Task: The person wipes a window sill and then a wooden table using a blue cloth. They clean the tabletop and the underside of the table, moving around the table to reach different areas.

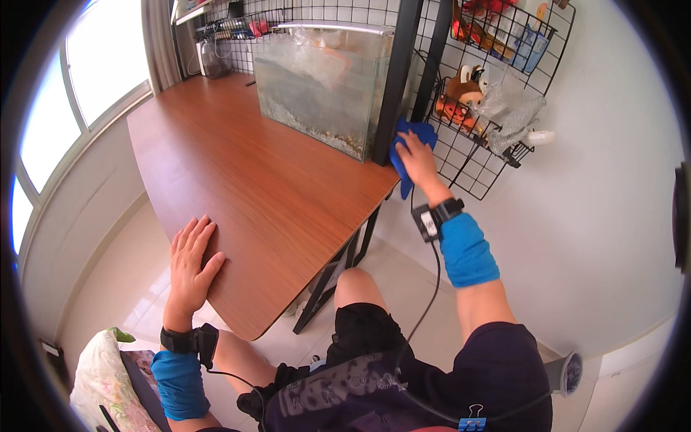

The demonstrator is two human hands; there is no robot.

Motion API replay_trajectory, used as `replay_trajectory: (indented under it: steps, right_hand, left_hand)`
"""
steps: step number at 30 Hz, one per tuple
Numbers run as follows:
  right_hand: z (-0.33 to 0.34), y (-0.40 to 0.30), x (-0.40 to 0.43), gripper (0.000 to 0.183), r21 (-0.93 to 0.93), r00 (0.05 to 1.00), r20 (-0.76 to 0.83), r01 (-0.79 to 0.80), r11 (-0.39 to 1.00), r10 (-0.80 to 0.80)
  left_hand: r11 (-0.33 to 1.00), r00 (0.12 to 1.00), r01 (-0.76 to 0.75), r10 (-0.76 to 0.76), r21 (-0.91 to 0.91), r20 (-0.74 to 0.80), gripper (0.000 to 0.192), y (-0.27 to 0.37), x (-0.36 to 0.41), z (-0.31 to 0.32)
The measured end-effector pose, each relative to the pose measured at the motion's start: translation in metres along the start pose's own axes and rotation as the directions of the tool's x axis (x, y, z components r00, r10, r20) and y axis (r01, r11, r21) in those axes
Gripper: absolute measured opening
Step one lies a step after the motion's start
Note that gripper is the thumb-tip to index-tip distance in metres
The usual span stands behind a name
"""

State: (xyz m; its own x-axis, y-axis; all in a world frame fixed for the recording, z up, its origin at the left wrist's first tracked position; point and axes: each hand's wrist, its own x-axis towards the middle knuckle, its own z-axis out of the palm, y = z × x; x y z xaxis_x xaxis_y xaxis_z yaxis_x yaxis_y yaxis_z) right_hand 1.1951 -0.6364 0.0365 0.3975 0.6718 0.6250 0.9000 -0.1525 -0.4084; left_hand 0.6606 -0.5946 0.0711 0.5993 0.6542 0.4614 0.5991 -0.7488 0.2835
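My left hand (pixel 195 256) rests palm down on the left front edge of a brown wood-grain table (pixel 259 210), thumb spread and nothing held. At the table's right back corner, my right hand (pixel 418 159) has hold of a blue cloth (pixel 399 154). The cloth lies against the outer side of a black metal post (pixel 397 102), and part of it hangs past the table edge. Just left of that post stands a glass fish tank (pixel 318 102) with gravel along its bottom and clear plastic in its upper part.
Black wire baskets (pixel 475 173) holding a plush toy (pixel 461 100) and packages hang on a grid at the right. A cable (pixel 432 291) runs from my right wrist to my body. Windows (pixel 102 59) line the left wall; floral fabric (pixel 108 378) lies at lower left.
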Motion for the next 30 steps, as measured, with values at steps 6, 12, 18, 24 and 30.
replay_trajectory:
  steps: [6, 12, 18, 24, 30]
  right_hand:
    - [-0.010, -0.043, -0.066, 0.040, 0.254, 0.966, -0.119, 0.253, 0.934, -0.230]
    - [-0.032, -0.068, -0.046, 0.031, 0.919, 0.972, 0.083, -0.159, 0.360, 0.219]
    - [-0.019, -0.136, 0.014, 0.044, 0.913, 0.931, -0.240, 0.121, 0.390, 0.274]
    - [-0.077, -0.177, 0.118, 0.037, 0.492, 0.712, -0.702, 0.466, 0.735, 0.019]
    - [-0.150, -0.208, 0.224, 0.045, 0.262, 0.587, -0.809, 0.301, 0.917, 0.039]
  left_hand:
    - [1.000, 1.000, -0.008, 0.007, -0.006, -0.024, 0.057, -0.004, -0.002, 0.003]
    - [1.000, 1.000, 0.005, -0.005, 0.003, -0.020, 0.059, -0.003, -0.003, 0.003]
    - [1.000, 1.000, 0.010, -0.010, 0.013, -0.007, 0.059, -0.001, -0.002, 0.000]
    - [1.000, 1.000, 0.023, -0.023, 0.004, 0.002, 0.058, -0.002, -0.004, 0.000]
    - [1.000, 1.000, -0.003, 0.003, 0.000, -0.012, 0.059, -0.003, -0.002, 0.000]
